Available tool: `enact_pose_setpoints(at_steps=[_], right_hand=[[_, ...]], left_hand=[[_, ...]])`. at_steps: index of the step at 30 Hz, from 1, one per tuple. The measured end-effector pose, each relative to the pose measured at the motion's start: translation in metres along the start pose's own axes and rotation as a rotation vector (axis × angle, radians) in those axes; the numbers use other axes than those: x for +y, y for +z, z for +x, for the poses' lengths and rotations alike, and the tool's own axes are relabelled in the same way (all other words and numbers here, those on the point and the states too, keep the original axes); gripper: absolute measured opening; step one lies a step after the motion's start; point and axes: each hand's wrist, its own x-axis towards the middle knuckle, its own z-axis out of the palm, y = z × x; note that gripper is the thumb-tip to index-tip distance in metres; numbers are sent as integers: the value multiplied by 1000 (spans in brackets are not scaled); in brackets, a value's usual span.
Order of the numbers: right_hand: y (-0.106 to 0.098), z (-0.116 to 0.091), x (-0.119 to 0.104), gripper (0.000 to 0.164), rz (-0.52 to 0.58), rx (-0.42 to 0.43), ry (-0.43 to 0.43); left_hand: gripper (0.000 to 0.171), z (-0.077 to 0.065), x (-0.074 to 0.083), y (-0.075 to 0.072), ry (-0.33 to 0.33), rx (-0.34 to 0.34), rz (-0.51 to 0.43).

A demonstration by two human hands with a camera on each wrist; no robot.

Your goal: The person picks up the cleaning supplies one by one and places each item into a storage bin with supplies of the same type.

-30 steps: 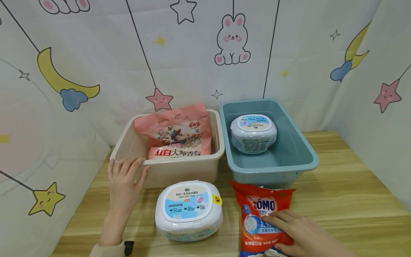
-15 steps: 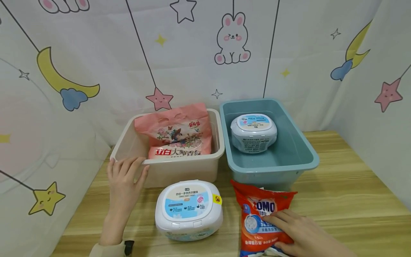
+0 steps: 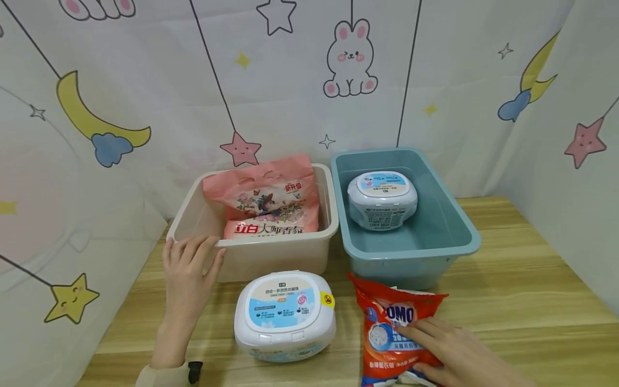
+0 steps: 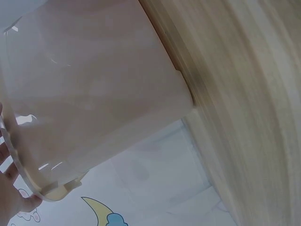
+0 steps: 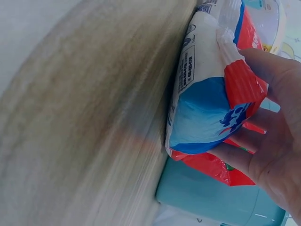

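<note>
With its fingertips over the front-left rim, my left hand (image 3: 189, 269) holds the cream bin (image 3: 275, 263). The left wrist view shows the fingers (image 4: 10, 172) at that rim and the bin's smooth outer wall. Inside the bin leans a pink laundry detergent bag (image 3: 271, 201). My right hand (image 3: 447, 349) grips a red OMO washing powder bag (image 3: 387, 360), which lies in front of the blue bin (image 3: 406, 258). In the right wrist view, thumb and fingers curve around the bag's sides; its blue and white end shows. Part of the bag is hidden by the hand.
Between the hands, a white lidded tub (image 3: 284, 317) with a blue label stands on the wooden table (image 3: 522, 301). A similar tub (image 3: 382, 201) sits inside the blue bin. A printed cloth (image 3: 290, 80) hangs close behind both bins.
The red washing powder bag's upper right edge has dipped slightly toward my right hand. My left hand, the bins and both tubs stay where they were.
</note>
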Motion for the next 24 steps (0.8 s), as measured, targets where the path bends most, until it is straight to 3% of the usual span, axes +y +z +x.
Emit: enact_pose_setpoints(at_steps=[6, 12, 24], right_hand=[[2, 0, 1, 64, -13, 24, -35], [2, 0, -1, 61, -46, 31, -43], [3, -1, -6, 52, -64, 125, -106]], left_hand=[[44, -1, 0, 1, -7, -1, 8], [45, -1, 0, 1, -3, 6, 1], [45, -1, -1, 2, -8, 4, -18]])
